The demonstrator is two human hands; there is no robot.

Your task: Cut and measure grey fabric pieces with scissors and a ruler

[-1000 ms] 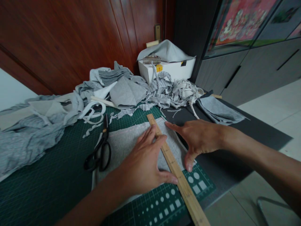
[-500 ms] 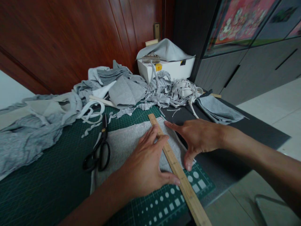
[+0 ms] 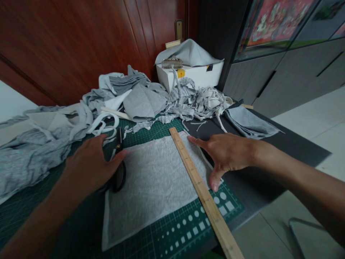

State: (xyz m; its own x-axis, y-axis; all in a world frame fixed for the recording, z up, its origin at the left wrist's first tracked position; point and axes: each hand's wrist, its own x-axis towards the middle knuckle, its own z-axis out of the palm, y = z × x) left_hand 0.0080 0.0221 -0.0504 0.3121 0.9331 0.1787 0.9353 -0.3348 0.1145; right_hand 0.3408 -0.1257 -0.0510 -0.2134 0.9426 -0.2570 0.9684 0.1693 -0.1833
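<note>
A grey piece of fabric (image 3: 153, 180) lies flat on the green cutting mat (image 3: 185, 225). Across its right part runs a wooden ruler (image 3: 199, 183), slanting toward the table's front edge. My right hand (image 3: 225, 154) rests at the fabric's right edge, thumb and forefinger spread and their tips touching it beside the ruler. Black-handled scissors (image 3: 119, 172) lie over the fabric's left edge, blades pointing away from me. Over them is my left hand (image 3: 90, 165), thumb and fingers apart, partly covering the handles; I cannot tell whether it touches them.
Heaped grey cloth (image 3: 45, 136) fills the left and back of the table. Tangled fabric strips (image 3: 199, 100) lie before a white box (image 3: 194, 76) at the back. Folded grey fabric (image 3: 250, 124) sits at the back right, near the dark table's edge (image 3: 309, 151).
My left hand has left the ruler and moved left to the scissors. The ruler stays across the fabric, and my right hand holds nearly the same place.
</note>
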